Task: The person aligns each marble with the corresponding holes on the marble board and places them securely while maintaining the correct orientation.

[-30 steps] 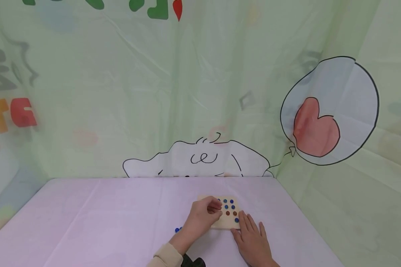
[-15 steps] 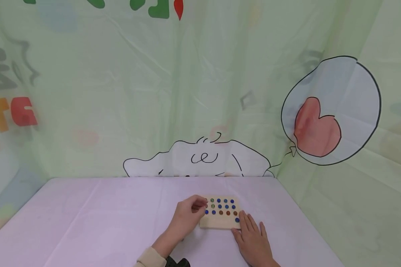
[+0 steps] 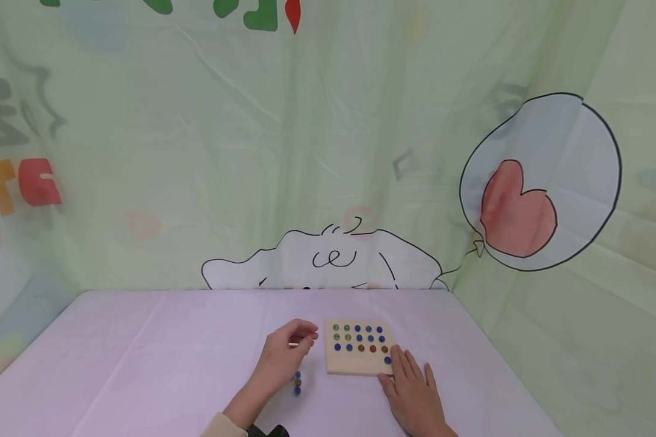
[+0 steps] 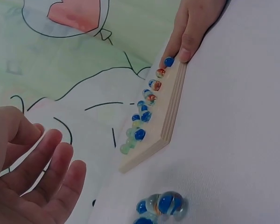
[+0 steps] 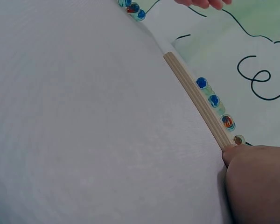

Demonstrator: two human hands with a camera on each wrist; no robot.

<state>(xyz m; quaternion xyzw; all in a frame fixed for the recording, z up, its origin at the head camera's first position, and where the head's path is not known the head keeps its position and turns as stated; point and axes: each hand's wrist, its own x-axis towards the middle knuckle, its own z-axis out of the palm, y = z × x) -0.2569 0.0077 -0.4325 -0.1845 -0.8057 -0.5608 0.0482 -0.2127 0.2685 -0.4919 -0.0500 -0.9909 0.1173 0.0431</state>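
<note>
A pale wooden board lies on the table, its far three rows filled with glass marbles in green, blue and reddish brown. One blue marble sits alone at the right of the near row. My right hand rests at the board's near right corner, fingers straight along the right side and thumb at the front edge. Left of the board, my left hand hovers with loosely bent fingers. Its fingers hold nothing in the left wrist view. Beneath it lie several loose marbles, blue and brown.
A pale lilac cloth covers the table. Behind it hangs a light green curtain with a line-drawn animal and a balloon bearing a heart. A dark band circles my left wrist, below a beige sleeve.
My left hand has moved left from over the board to beside it, uncovering the board's left columns and the loose marbles. The right hand stays in place.
</note>
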